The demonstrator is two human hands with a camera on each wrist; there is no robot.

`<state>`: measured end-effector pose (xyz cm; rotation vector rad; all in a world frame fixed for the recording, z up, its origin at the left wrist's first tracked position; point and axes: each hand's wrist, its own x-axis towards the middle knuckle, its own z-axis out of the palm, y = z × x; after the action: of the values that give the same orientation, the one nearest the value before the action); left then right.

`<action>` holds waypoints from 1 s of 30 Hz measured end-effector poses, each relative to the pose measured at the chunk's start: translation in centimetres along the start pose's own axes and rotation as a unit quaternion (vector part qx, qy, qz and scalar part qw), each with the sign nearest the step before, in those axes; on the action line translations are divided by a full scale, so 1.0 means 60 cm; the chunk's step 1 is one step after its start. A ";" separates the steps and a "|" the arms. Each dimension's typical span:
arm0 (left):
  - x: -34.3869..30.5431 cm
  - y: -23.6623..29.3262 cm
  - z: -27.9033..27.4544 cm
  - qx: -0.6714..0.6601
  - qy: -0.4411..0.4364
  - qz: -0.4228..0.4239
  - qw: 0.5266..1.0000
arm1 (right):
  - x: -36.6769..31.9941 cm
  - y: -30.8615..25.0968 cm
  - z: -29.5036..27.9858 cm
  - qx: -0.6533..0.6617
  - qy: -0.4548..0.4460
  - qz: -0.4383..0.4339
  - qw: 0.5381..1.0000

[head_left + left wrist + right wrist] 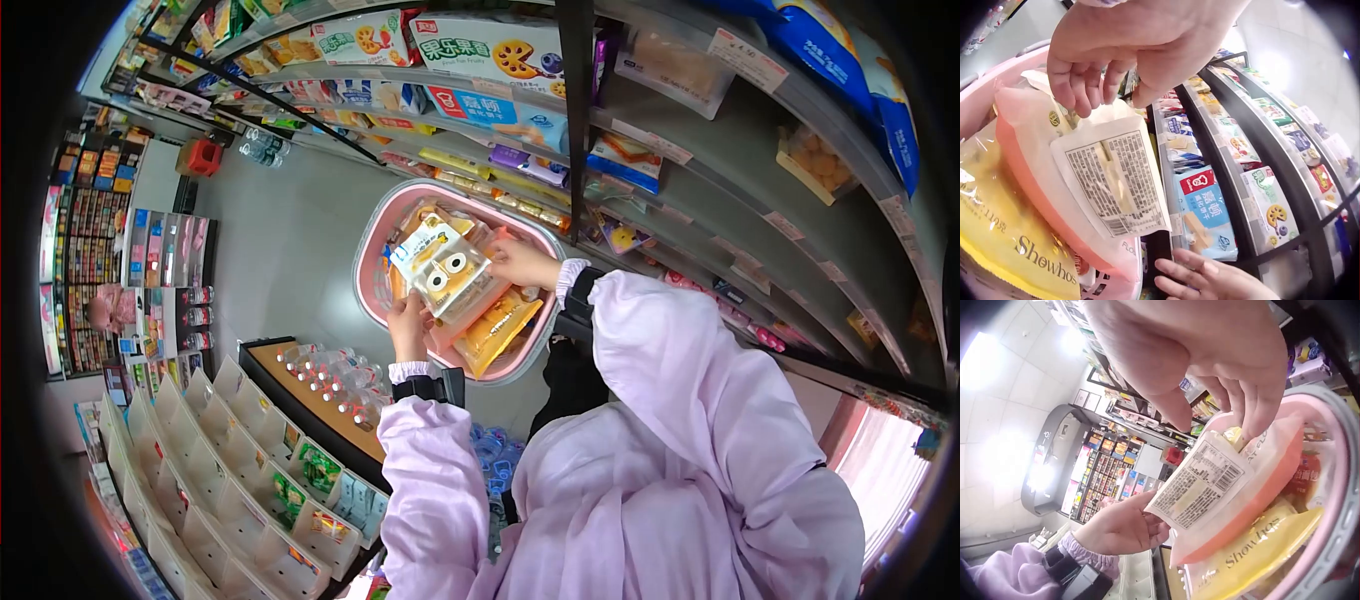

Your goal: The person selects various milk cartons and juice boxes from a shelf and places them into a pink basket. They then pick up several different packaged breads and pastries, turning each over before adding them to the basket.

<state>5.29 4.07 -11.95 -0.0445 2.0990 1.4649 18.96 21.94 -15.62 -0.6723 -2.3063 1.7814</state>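
A white snack packet with two cartoon eyes (447, 270) lies tilted on top of the goods in the pink basket (373, 290); its printed back (1116, 175) faces both wrist cameras. At one edge of the packet, my left hand (408, 328) pinches it between thumb and fingers. My right hand (525, 264) is at the opposite side, fingers loosely extended and spread; whether its fingertips touch the packet is unclear. Beneath lie a pink-and-clear bag (1247, 494) and a yellow Showhos bag (1257, 550).
Snack shelves (640, 130) run along the top and right, close to the basket. Low divided racks (230, 450) and bottles on a ledge (335, 380) stand at the lower left. Grey floor (290, 220) shows beyond the basket.
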 end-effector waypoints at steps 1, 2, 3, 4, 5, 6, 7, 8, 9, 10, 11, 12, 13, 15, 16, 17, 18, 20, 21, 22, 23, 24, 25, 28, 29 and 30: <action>0.006 0.002 -0.001 0.003 -0.013 -0.009 1.000 | 0.004 -0.016 -0.002 -0.034 -0.022 0.026 0.999; 0.011 0.003 -0.001 0.005 -0.026 -0.018 0.999 | 0.009 -0.033 -0.004 -0.067 -0.045 0.051 0.995; 0.018 0.003 -0.004 0.007 -0.040 -0.027 0.999 | 0.021 -0.025 0.001 -0.060 -0.055 0.054 0.995; 0.026 0.002 -0.008 0.019 -0.055 -0.030 0.998 | 0.029 -0.017 0.008 -0.038 -0.047 0.048 0.997; 0.034 -0.002 -0.010 0.030 -0.072 -0.034 0.996 | 0.036 -0.008 0.013 -0.018 -0.038 0.043 0.998; 0.039 -0.001 -0.009 0.040 -0.088 -0.037 0.995 | 0.041 -0.005 0.013 0.001 -0.029 0.037 0.999; 0.039 -0.002 -0.006 0.026 -0.093 -0.034 0.995 | 0.045 -0.003 0.013 -0.012 -0.020 0.023 0.999; 0.040 -0.004 -0.007 0.014 -0.111 -0.032 0.993 | 0.047 0.000 0.015 -0.025 -0.013 0.010 1.000; 0.039 -0.005 -0.008 0.001 -0.128 -0.029 0.991 | 0.048 -0.005 0.015 -0.038 -0.006 -0.004 0.999; 0.039 -0.005 -0.008 -0.012 -0.146 -0.026 0.989 | 0.047 -0.010 0.015 -0.041 0.000 0.007 0.999; 0.038 -0.007 -0.004 -0.014 -0.130 -0.028 0.991 | 0.044 -0.015 0.017 -0.044 0.006 0.018 0.999; 0.037 -0.003 -0.006 -0.018 -0.141 -0.022 0.990 | 0.042 -0.022 0.018 -0.046 0.014 0.029 0.998; 0.034 -0.001 -0.010 -0.021 -0.154 -0.014 0.988 | 0.052 -0.005 0.034 -0.006 0.019 0.039 0.999; 0.032 -0.002 -0.016 -0.056 -0.180 -0.017 0.982 | 0.055 0.010 0.057 -0.030 0.050 0.023 0.998; 0.028 0.007 -0.018 -0.062 -0.189 -0.025 0.980 | 0.049 0.004 0.058 -0.044 0.073 0.020 0.996; 0.015 0.013 -0.016 -0.088 -0.179 -0.023 0.980 | 0.039 -0.003 0.059 -0.030 0.091 0.001 0.995; 0.020 0.009 -0.026 -0.104 -0.208 -0.017 0.973 | 0.026 -0.019 0.056 -0.019 0.114 -0.015 0.993; -0.025 0.046 -0.023 -0.058 -0.188 0.000 0.980 | 0.002 -0.045 0.046 0.040 0.090 0.006 0.995; -0.047 0.063 -0.023 -0.047 -0.195 0.013 0.980 | -0.028 -0.075 0.021 0.062 0.089 -0.015 0.994; -0.070 0.080 -0.018 -0.052 -0.209 0.016 0.976 | -0.058 -0.101 0.000 0.082 0.088 -0.039 0.992; -0.091 0.094 -0.018 -0.037 -0.223 0.025 0.974 | -0.069 -0.085 0.005 0.069 0.093 -0.037 0.993; -0.094 0.089 -0.019 -0.029 -0.243 0.043 0.969 | -0.082 -0.067 0.007 0.058 0.095 -0.035 0.993; -0.122 0.101 -0.005 0.002 -0.255 0.063 0.965 | -0.112 -0.063 -0.001 0.064 0.113 -0.039 0.991; -0.173 0.098 0.038 0.047 -0.361 0.096 0.926 | -0.229 -0.048 -0.053 0.045 0.120 -0.033 0.991; -0.187 0.088 0.062 0.074 -0.379 0.112 0.916 | -0.270 -0.035 -0.065 0.076 0.150 -0.033 0.985; -0.204 0.077 0.082 0.101 -0.394 0.127 0.905 | -0.313 -0.025 -0.074 0.109 0.177 -0.034 0.978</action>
<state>16.07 6.66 -3.46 0.7965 1.5832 1.1115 36.96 17.42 -10.11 -0.7868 -1.8512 1.6902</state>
